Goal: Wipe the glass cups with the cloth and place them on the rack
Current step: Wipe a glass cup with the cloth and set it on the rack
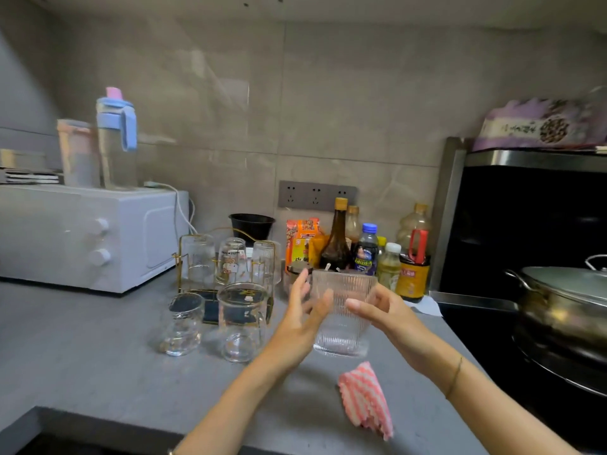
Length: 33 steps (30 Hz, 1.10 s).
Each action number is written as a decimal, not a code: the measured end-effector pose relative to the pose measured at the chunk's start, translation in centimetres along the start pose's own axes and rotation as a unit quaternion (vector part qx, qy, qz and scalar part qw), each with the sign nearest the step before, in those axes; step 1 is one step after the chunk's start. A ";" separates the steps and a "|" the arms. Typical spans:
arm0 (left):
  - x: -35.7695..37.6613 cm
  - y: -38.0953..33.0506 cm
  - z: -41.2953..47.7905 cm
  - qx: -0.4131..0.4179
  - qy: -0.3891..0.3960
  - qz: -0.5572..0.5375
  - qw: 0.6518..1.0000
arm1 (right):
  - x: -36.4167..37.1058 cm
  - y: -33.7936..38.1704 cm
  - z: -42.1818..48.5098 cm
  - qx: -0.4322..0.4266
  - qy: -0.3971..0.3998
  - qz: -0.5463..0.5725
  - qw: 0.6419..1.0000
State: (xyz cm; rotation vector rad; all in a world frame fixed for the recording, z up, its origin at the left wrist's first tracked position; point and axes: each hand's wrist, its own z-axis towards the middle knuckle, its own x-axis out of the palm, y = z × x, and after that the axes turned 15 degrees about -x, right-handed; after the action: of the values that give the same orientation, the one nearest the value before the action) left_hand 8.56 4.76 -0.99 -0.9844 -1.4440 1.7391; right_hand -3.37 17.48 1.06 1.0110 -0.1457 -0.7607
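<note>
She stands at the grey countertop [98, 339] with both hands around a ribbed glass cup [341, 323], which sits upright on the counter just in front of the sauce bottles [338, 247]. Her left hand [303, 323] is wide, the fingers straight and pointing up along the cup's left side, close to it or just touching. Her right hand [386, 318] comes in from the other side with the thumb laid across the front of the cup; its fingers go behind the ribbed wall, where I cannot tell whether they grip.

The pink-and-white striped cloth [366, 400] lies crumpled on the counter near her, just below the cup, with neither hand on it.

To the left, two more cups wait upright on the counter: a small clear glass [184, 323] and a taller printed glass [241, 323] beside it. Behind them is the gold wire rack [179, 257], with three glasses [230, 261] hung on it upside down. A white microwave [82, 238] stands further left, and a lidded steel pot [565, 297] sits on the stove at the right.
</note>
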 end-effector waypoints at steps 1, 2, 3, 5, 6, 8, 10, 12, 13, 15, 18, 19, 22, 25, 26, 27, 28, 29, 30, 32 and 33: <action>0.8 0.5 -0.2 -0.032 0.023 -0.030 0.999 | -0.1 0.1 -0.4 0.001 -0.002 -0.006 1.000; 1.4 0.9 -0.5 -0.057 0.041 -0.062 0.996 | -0.1 0.1 -0.6 -0.003 0.001 -0.008 1.000; 2.0 1.6 -0.6 -0.078 0.051 -0.092 0.991 | -0.1 0.0 -0.9 -0.004 -0.001 -0.008 1.000; 2.7 3.1 -0.6 -0.076 0.056 -0.125 0.988 | 0.1 -0.5 -1.2 0.000 -0.004 -0.012 1.000; 3.0 3.6 -0.8 -0.074 0.055 -0.131 0.987 | 0.1 -0.9 -1.5 0.005 -0.003 -0.026 1.000; 3.2 3.8 -1.2 -0.090 0.051 -0.134 0.986 | 0.2 -1.5 -1.9 0.020 0.018 -0.058 0.998; 3.5 3.9 -1.6 -0.107 0.037 -0.142 0.983 | -0.1 -2.1 -2.3 0.046 0.046 -0.072 0.995; 3.3 4.2 -1.8 -0.120 0.019 -0.148 0.981 | -0.5 -2.7 -2.7 0.067 0.049 -0.054 0.995; 3.0 4.5 -1.8 -0.128 0.008 -0.152 0.980 | -0.8 -3.3 -2.9 0.076 0.032 -0.050 0.995; 2.5 5.1 -1.8 -0.141 -0.013 -0.163 0.976 | -1.2 -4.9 -3.6 0.100 -0.017 -0.091 0.991; 1.8 5.4 -1.9 -0.152 -0.042 -0.165 0.974 | -1.3 -7.5 -5.0 0.132 -0.034 -0.242 0.961; 1.7 5.5 -2.0 -0.151 -0.045 -0.167 0.973 | -1.0 -8.1 -5.5 0.135 -0.012 -0.277 0.951; 1.8 5.6 -2.5 -0.152 -0.041 -0.166 0.973 | -0.2 -9.1 -6.4 0.134 0.017 -0.319 0.938; 1.9 5.6 -2.9 -0.152 -0.031 -0.163 0.974 | -0.7 -9.4 -6.4 0.137 -0.023 -0.299 0.944; 1.9 5.7 -2.9 -0.153 -0.031 -0.164 0.974 | -1.1 -9.5 -6.4 0.135 -0.022 -0.306 0.942; 1.9 5.7 -3.0 -0.154 -0.031 -0.165 0.974 | -1.6 -9.7 -6.5 0.131 -0.009 -0.322 0.938; 1.9 5.7 -3.0 -0.153 -0.029 -0.166 0.974 | -2.0 -9.8 -6.6 0.123 0.009 -0.337 0.933; 1.9 5.6 -3.0 -0.151 -0.025 -0.166 0.974 | -2.3 -9.7 -6.7 0.115 0.028 -0.346 0.931; 1.9 5.6 -3.0 -0.150 -0.023 -0.165 0.975 | -2.2 -9.4 -6.6 0.106 0.044 -0.347 0.931; 2.1 5.6 -3.0 -0.149 -0.019 -0.162 0.975 | -1.6 -9.2 -6.1 0.089 0.068 -0.344 0.932; 2.2 5.6 -3.0 -0.148 -0.017 -0.160 0.976 | -1.3 -9.1 -5.8 0.087 0.079 -0.351 0.929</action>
State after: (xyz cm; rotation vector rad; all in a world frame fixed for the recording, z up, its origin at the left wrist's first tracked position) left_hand 9.93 7.16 -7.12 -0.8160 -1.8097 1.3391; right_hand -6.32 19.67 -9.17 1.3052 0.3152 -1.3269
